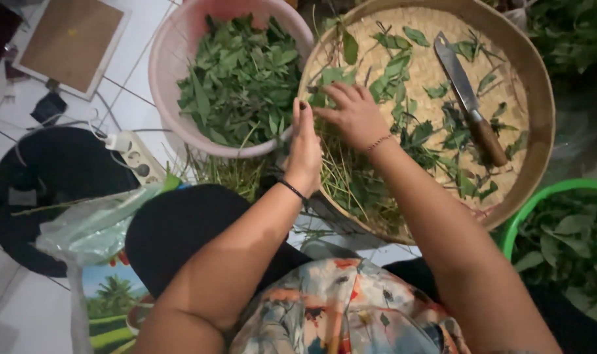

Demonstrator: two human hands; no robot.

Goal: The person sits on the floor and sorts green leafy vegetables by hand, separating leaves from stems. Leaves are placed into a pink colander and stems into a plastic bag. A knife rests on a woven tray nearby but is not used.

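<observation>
My left hand stands on edge at the left rim of a round woven tray, fingers together and pointing up, nothing visibly gripped. My right hand lies palm down on the tray, fingers spread over loose green leaves and thin stems. More leaves are scattered across the tray. A knife with a wooden handle lies on the tray's right side, away from both hands. A pink basin full of picked green leaves sits just left of my left hand.
A green basin with leaves stands at the right. A white power strip with cables lies on the tiled floor at left, next to a black round object and a plastic bag. A brown board lies top left.
</observation>
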